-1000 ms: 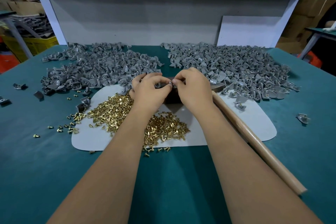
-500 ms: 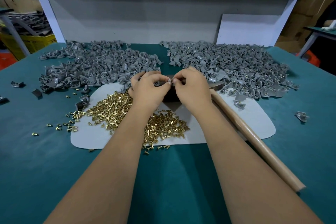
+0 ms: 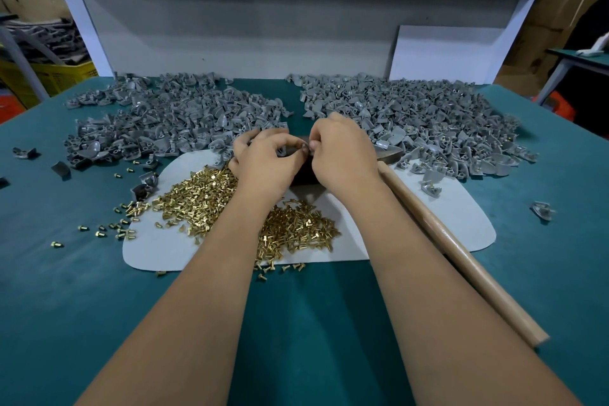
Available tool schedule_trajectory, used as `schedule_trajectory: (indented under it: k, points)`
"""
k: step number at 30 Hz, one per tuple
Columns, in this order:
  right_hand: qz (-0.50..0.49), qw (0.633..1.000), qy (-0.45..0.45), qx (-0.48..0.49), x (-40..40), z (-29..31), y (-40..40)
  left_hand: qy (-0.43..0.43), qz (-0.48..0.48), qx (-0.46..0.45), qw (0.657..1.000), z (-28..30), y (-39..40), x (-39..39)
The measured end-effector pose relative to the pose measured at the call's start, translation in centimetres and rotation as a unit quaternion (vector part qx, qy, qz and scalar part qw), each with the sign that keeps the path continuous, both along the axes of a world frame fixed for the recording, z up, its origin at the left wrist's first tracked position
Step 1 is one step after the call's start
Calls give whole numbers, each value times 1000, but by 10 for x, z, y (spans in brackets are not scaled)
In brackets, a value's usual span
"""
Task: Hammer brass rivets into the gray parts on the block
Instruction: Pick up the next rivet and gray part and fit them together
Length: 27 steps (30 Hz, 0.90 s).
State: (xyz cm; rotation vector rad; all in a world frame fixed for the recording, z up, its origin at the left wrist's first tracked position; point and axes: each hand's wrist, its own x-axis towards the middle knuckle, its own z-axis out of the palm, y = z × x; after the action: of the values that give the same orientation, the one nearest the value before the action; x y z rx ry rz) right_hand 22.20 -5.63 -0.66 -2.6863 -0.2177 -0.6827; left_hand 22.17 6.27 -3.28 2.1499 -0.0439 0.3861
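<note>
A: Head view, centre of frame?
B: Left hand (image 3: 263,165) and right hand (image 3: 342,155) meeting fingertip to fingertip, both curled, pinching a small piece (image 3: 305,146) between them; too small to tell whether rivet or gray part. Hovering over the dark block (image 3: 304,173), mostly hidden beneath.

A: Lower centre?
B: Brass rivets (image 3: 204,198) lying heaped on the pale mat (image 3: 461,208), some spilling left onto the green table (image 3: 66,290).

A: Upper half?
B: Gray parts sitting in two piles: left pile (image 3: 171,122), right pile (image 3: 428,122), with green table showing between.

A: Right side?
B: Hammer handle (image 3: 461,260) lying diagonally, just beside the right forearm, running from lower right up toward the block; head hidden behind the right hand.

A: Upper left edge?
B: Yellow crate (image 3: 49,72) standing beyond the table.
</note>
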Motion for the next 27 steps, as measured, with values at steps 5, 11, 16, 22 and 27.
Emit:
schedule_trajectory:
  k: [5, 11, 16, 22, 27]
  points:
    - [-14, 1000, 25, -7, -1, 7, 2, -4, 5, 4, 1000, 0, 0, 0]
    - [4, 986, 120, 111, -4, 14, -1, 9, 14, 18, 1000, 1, -1, -2]
    - [-16, 979, 139, 146, -1, 18, 1, 9, 12, 20, 1000, 4, 0, -3]
    - [-39, 982, 87, 162, -2, 5, 5, 8, 22, 32, 999, 3, 0, -3]
    - [1, 985, 16, 172, -4, -13, 5, -10, -4, 41, 999, 1, 3, 1]
